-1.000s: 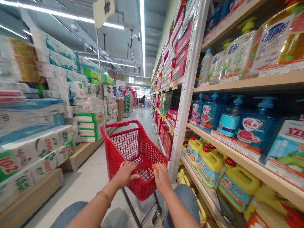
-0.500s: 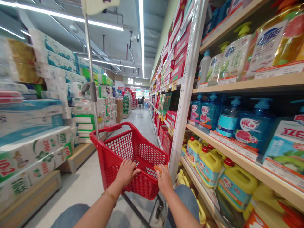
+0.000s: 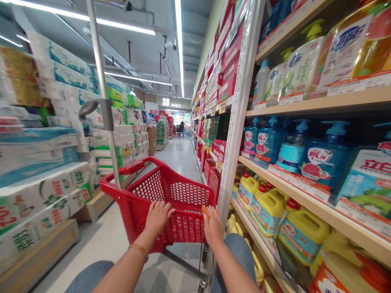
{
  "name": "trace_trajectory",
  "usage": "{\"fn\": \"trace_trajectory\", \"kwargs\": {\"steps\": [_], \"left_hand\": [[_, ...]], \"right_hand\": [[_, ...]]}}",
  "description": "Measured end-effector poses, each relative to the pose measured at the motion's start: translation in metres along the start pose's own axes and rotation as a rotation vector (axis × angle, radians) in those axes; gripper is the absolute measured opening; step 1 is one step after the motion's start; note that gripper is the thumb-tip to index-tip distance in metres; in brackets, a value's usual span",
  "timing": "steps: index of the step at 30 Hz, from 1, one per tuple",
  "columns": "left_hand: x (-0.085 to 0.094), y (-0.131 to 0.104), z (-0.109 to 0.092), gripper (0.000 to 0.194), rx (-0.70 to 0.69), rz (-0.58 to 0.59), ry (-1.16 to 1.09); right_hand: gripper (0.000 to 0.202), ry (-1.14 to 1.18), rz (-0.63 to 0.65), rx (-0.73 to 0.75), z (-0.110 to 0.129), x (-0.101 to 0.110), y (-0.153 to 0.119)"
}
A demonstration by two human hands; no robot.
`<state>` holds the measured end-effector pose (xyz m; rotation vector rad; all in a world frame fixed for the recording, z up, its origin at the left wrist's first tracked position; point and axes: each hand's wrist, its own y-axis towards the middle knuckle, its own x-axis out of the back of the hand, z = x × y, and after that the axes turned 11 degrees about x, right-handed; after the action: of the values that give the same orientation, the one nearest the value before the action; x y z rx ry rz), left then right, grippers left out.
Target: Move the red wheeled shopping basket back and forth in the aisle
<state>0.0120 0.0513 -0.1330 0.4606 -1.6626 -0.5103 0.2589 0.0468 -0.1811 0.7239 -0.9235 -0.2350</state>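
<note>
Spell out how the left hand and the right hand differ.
The left hand lies over the rim of the red cart; the right hand is at the cart's corner.
The right hand has an orange item at its fingers; the left hand shows none.
The left hand has a thin band at its wrist; the right hand's is bare.
Both show their backs, fingers pointing forward.

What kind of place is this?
Looks like a supermarket, probably its household-goods aisle: a red shopping cart under the person's hands, shelves with price labels below pump bottles, and stacked paper packs opposite.
</note>
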Motion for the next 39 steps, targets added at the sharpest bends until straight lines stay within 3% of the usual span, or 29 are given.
{"fn": "trace_trajectory", "kwargs": {"steps": [4,9,13,17,20,25,27,30,33,36,39], "left_hand": [[0.000,0.000,-0.003,0.034,0.038,0.002,0.017],[0.006,-0.004,-0.006,0.035,0.025,0.053,0.020],[0.023,-0.001,0.024,0.036,-0.042,0.043,0.075],[0.036,0.002,0.043,0.034,0.021,0.003,0.163],[0.035,0.003,0.033,0.031,0.058,0.019,0.180],[0.034,0.000,0.013,0.032,0.052,0.010,0.139],[0.039,-0.001,0.016,0.035,0.022,0.003,0.134],[0.048,-0.001,0.025,0.040,0.066,-0.074,0.182],[0.053,0.000,0.026,0.040,0.103,-0.106,0.212],[0.049,0.001,0.014,0.035,0.103,-0.055,0.186],[0.045,0.000,0.002,0.034,0.095,-0.031,0.141]], "right_hand": [[0.048,-0.029,0.021,-0.055,0.020,-0.011,0.012],[0.045,0.011,0.075,0.118,0.061,-0.027,0.021],[0.042,0.028,0.067,0.184,0.049,-0.022,0.021],[0.043,-0.021,0.018,0.089,0.031,-0.019,0.023],[0.044,-0.026,0.024,0.025,0.046,-0.030,0.027],[0.045,0.088,0.073,0.148,0.090,-0.053,0.035],[0.045,0.130,0.081,0.197,0.089,-0.051,0.036],[0.046,0.155,0.089,0.237,0.068,-0.039,0.036],[0.046,0.125,0.077,0.151,0.055,-0.032,0.038],[0.045,0.125,0.069,0.088,0.070,-0.039,0.043],[0.045,0.221,0.077,0.179,0.098,-0.047,0.046]]}}
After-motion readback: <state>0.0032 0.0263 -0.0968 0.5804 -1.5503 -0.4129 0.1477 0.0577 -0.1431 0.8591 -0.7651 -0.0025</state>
